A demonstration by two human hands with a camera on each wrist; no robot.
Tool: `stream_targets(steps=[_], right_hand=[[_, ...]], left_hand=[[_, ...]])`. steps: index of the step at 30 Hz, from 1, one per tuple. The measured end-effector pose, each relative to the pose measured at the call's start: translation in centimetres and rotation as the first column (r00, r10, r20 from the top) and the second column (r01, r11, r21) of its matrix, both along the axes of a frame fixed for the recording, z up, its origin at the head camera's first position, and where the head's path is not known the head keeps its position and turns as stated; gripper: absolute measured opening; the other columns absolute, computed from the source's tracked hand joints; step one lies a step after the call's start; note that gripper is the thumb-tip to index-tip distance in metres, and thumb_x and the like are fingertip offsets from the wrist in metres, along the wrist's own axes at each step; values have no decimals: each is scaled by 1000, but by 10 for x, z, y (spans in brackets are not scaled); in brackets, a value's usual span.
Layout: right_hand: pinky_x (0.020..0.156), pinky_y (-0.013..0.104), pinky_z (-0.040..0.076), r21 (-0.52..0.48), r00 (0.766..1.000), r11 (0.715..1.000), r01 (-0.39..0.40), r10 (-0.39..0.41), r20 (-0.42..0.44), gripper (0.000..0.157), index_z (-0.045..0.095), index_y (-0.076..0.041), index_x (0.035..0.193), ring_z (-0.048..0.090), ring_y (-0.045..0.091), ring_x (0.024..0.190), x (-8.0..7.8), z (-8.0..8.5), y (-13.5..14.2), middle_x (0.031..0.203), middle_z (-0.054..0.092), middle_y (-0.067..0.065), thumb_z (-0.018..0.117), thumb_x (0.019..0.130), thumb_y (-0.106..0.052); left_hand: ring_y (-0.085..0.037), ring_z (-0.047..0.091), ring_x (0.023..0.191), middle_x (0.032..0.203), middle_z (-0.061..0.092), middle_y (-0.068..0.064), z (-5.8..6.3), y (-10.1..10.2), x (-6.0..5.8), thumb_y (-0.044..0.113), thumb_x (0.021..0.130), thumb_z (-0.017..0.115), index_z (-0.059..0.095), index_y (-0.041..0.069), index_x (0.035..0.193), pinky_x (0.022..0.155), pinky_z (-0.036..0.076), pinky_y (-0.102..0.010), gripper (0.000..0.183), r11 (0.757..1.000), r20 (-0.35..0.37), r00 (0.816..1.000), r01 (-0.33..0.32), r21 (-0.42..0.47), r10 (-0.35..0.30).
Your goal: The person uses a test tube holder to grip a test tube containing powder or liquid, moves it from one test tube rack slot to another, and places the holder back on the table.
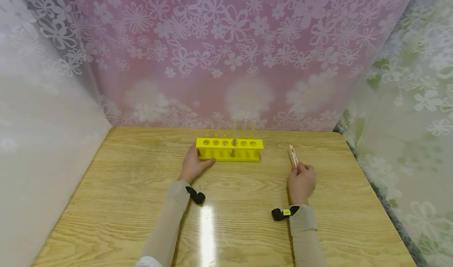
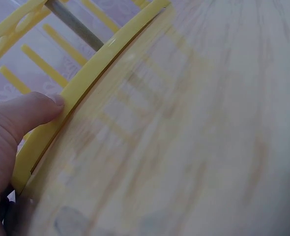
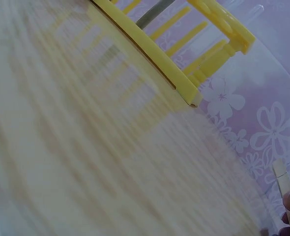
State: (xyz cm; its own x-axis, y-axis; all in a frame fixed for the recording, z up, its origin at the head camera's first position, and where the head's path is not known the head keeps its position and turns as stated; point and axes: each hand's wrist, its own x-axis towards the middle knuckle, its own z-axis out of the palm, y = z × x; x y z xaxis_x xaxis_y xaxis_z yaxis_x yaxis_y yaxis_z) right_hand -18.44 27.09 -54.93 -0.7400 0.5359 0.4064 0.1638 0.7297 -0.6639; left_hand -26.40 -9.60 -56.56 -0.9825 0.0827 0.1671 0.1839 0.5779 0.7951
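A yellow test tube rack (image 1: 229,144) stands toward the back of the table, with clear glass test tubes upright in its right half. One test tube (image 2: 76,24) has greyish-brown contents. My left hand (image 1: 192,166) grips the rack's left end; in the left wrist view its thumb (image 2: 37,110) presses on the base's front edge, and the other fingers are mostly hidden. To the right of the rack, my right hand (image 1: 302,182) pinches a light wooden test tube holder (image 1: 293,155), which points away from me. The right wrist view catches only its fingertips and the holder (image 3: 284,183).
The wooden table (image 1: 141,204) has a glossy surface that reflects the rack. A pink floral curtain (image 1: 226,54) hangs right behind its back edge. Pale sheeting (image 1: 46,141) lines the left side and a flowered curtain (image 1: 410,141) the right.
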Motion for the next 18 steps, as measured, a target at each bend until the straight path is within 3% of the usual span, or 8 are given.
stream_targets(steps=[18], right_hand=[[82,60,44,-60,1000,998,-13,13,8,27,68,6,116,58,45,97,-3,14,-7,107,60,23,60,94,-8]], left_hand=[[-27,56,105,119,57,-10,3,-1,1,41,78,84,48,12,138,90,48,-47,76,1000,-2,1000,9,2,-9]])
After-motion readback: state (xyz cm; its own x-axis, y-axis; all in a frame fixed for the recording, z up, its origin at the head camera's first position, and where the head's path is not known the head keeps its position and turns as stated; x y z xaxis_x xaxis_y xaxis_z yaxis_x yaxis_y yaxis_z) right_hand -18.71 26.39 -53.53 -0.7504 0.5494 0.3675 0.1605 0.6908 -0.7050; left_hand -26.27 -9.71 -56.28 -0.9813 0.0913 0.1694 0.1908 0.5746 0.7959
